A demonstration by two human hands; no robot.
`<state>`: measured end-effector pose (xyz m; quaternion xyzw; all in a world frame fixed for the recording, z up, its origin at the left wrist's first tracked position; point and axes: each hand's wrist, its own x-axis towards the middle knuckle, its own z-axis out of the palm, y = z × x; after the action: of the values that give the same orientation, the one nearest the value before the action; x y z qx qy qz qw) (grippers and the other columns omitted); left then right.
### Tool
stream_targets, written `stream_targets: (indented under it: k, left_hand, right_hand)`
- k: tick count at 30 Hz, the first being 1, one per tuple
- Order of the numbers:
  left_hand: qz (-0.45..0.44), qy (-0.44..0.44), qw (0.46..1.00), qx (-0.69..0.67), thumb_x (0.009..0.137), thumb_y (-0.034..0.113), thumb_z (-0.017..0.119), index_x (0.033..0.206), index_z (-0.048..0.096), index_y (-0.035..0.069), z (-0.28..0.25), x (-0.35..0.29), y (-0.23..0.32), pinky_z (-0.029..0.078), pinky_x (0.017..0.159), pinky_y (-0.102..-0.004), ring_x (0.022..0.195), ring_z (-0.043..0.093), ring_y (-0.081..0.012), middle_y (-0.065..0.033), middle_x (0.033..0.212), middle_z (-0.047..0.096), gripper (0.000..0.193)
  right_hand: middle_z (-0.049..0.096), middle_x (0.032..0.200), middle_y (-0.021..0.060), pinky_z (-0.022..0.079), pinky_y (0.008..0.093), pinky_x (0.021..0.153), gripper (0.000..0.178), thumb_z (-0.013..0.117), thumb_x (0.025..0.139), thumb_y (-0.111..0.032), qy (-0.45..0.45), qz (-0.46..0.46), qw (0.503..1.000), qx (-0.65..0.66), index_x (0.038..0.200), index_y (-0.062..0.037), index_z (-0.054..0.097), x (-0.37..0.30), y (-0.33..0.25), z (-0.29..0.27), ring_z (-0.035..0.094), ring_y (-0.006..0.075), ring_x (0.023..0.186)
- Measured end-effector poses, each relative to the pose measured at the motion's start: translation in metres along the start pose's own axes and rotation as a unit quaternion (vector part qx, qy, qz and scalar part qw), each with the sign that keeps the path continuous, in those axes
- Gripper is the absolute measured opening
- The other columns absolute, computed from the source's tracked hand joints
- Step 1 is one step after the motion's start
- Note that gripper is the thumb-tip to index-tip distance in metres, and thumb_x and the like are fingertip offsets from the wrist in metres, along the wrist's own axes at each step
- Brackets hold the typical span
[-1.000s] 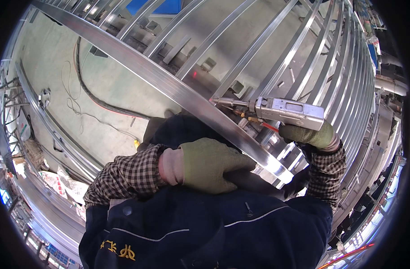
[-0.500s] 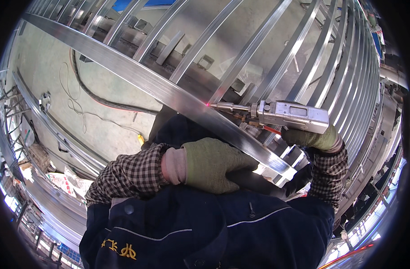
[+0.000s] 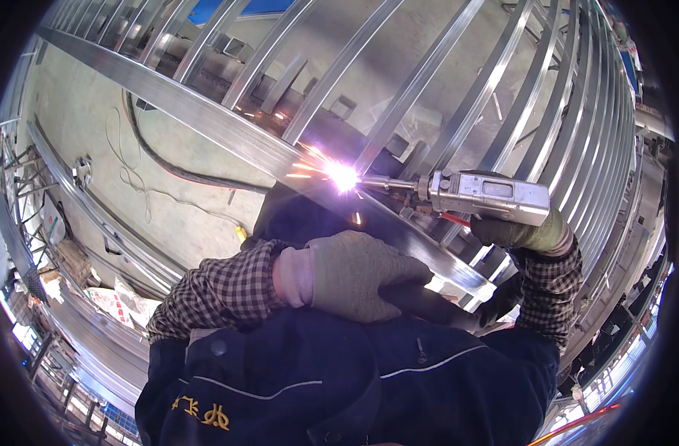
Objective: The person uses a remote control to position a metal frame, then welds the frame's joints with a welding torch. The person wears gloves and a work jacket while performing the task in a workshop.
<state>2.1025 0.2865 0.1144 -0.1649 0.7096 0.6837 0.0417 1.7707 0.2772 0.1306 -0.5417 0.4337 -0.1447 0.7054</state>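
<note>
My right hand (image 3: 521, 232), in a green knit glove, is closed round the grip of a silver handheld laser welding gun (image 3: 492, 195). The gun's thin nozzle points left, its tip at a bright spark where an upright bar meets the long metal rail (image 3: 198, 111). Orange sparks fly leftward from the glare, which hides the joint itself. Close to my body, my left hand (image 3: 354, 275), gloved too, is closed on a thick black hose (image 3: 432, 308) that runs toward the right. My left fingertips are partly hidden.
Several parallel shiny metal bars (image 3: 421, 74) stretch away from the rail. Short square tube pieces (image 3: 343, 108) lie beneath them. A dark cable (image 3: 176, 172) and a thin wire with a yellow end (image 3: 240, 233) lie on the floor at left. Long metal profiles (image 3: 101, 223) stand further left.
A small red dot at the nozzle tip has turned into a bright white-violet glare with flying sparks. My hands keep nearly the same places, and the welding gun stays in my right hand.
</note>
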Motion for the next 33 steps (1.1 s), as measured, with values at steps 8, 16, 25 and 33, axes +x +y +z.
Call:
stream_targets:
  k: [8,16,25,33]
  left_hand:
    - [-0.003,-0.001,1.000,-0.012,0.090,0.032,0.074,0.138,0.064,0.017,-0.002,0.002,0.003,0.059,0.092,-0.0455,0.104,0.074,-0.0364,-0.0150,0.114,0.075,0.052]
    - [0.015,0.007,1.000,-0.021,0.088,0.030,0.072,0.137,0.061,0.012,-0.001,0.004,0.002,0.057,0.091,-0.0492,0.104,0.073,-0.0383,-0.0193,0.109,0.074,0.054]
    - [0.017,0.006,1.000,-0.018,0.086,0.031,0.073,0.137,0.062,0.010,0.001,0.006,0.001,0.058,0.090,-0.0492,0.101,0.073,-0.0391,-0.0191,0.106,0.075,0.056]
    - [0.013,0.003,1.000,-0.017,0.087,0.030,0.072,0.135,0.063,0.011,0.001,0.006,0.003,0.057,0.091,-0.0498,0.101,0.073,-0.0397,-0.0197,0.105,0.075,0.052]
  right_hand:
    - [0.070,0.134,0.0117,0.055,0.0340,0.097,0.064,0.079,0.090,0.002,-0.008,-0.022,1.000,-0.007,0.149,0.0035,0.054,-0.002,0.000,-0.003,0.066,0.0197,0.118]
    - [0.071,0.130,0.0128,0.057,0.0319,0.094,0.055,0.081,0.090,-0.002,0.007,-0.097,0.994,-0.056,0.141,0.0028,0.061,-0.004,0.018,-0.004,0.069,0.0218,0.112]
    - [0.072,0.121,0.0085,0.058,0.0296,0.077,0.064,0.080,0.088,0.004,0.003,-0.071,0.997,-0.013,0.148,0.0014,0.056,-0.013,0.024,-0.004,0.068,0.0136,0.096]
    - [0.070,0.133,0.0137,0.059,0.0325,0.092,0.055,0.080,0.091,0.002,0.016,-0.040,0.999,0.021,0.143,0.0019,0.061,-0.015,0.012,-0.001,0.069,0.0213,0.113]
